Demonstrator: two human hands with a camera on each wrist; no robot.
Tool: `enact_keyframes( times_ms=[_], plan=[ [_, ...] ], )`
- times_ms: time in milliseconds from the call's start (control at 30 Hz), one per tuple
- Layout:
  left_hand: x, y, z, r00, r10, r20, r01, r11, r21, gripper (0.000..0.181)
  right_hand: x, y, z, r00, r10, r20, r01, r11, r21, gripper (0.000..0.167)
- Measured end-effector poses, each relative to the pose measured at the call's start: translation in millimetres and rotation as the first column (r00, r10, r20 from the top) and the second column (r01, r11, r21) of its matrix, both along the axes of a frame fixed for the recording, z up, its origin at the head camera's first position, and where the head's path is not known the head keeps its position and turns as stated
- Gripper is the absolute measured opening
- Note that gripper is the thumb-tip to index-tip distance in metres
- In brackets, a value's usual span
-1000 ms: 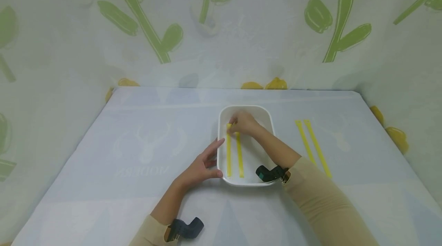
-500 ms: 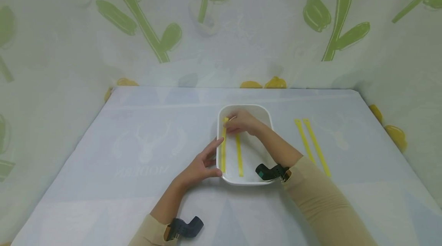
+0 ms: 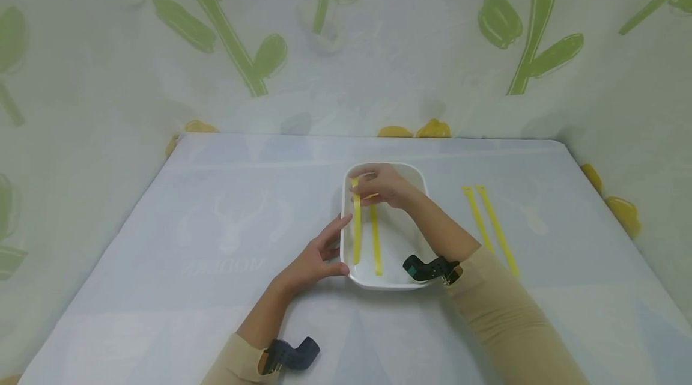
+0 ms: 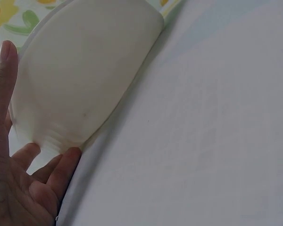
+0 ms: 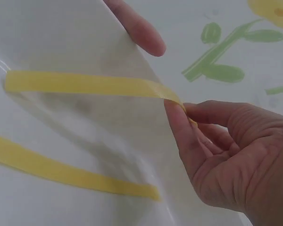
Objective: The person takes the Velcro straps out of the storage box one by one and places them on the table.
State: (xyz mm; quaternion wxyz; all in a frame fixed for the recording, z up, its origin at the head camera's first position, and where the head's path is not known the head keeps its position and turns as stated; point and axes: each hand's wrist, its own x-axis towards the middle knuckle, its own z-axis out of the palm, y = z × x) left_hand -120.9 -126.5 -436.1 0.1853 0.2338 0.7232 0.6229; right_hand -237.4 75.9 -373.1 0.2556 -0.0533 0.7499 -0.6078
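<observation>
A flat yellow strip is pinched at its far end between the thumb and fingers of my right hand. Its near end hangs lower, within the white rectangular container. Beside it, a second yellow strip lies on the container's floor; the hand hides its far end in the head view. My left hand rests against the container's left side, fingers spread, one fingertip at the rim and the thumb near the front corner. In the left wrist view, several fingertips touch the container's outer wall.
Two more yellow strips, the left one and the right one, lie on the patterned tablecloth right of the container. A wall with a printed leaf pattern rises behind the table. Each wrist wears a dark camera mount.
The held strip has shifted left inside the container, then slightly back right, and its near end now sits farther from the front wall. The left hand has kept its place.
</observation>
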Motion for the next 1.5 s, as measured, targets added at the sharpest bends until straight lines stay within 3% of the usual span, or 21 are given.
enact_keyframes(
  times_ms=[300, 633, 867, 1167, 1500],
  plan=[
    [1.0, 0.2, 1.2, 1.0, 0.011, 0.02, -0.011, 1.0, -0.02, 0.092, -1.6, 2.1, 4.6, 1.0, -0.012, 0.003, 0.012, 0.999, -0.052, 0.053],
    [2.3, 0.8, 1.9, 1.0, -0.001, 0.008, 0.001, 1.0, -0.007, 0.097, 0.1, 9.6, 20.0, 0.994, 0.095, -0.058, -0.098, 0.994, -0.039, 0.065],
    [2.1, 1.3, 1.3, 1.0, 0.01, 0.001, -0.01, 1.0, -0.028, 0.095, -0.3, 18.8, 38.2, 0.987, 0.134, -0.093, -0.137, 0.99, -0.024, 0.063],
    [0.9, 0.8, 0.0, 1.0, 0.013, 0.009, -0.013, 1.0, -0.025, 0.092, 2.7, 40.0, 57.2, 0.983, 0.113, -0.146, -0.117, 0.993, -0.018, 0.065],
    [-0.6, -1.7, -2.7, 1.0, 0.008, -0.005, -0.008, 1.0, -0.009, 0.092, 7.1, 61.1, 65.1, 0.977, 0.108, -0.185, -0.104, 0.994, 0.031, 0.067]
  ],
)
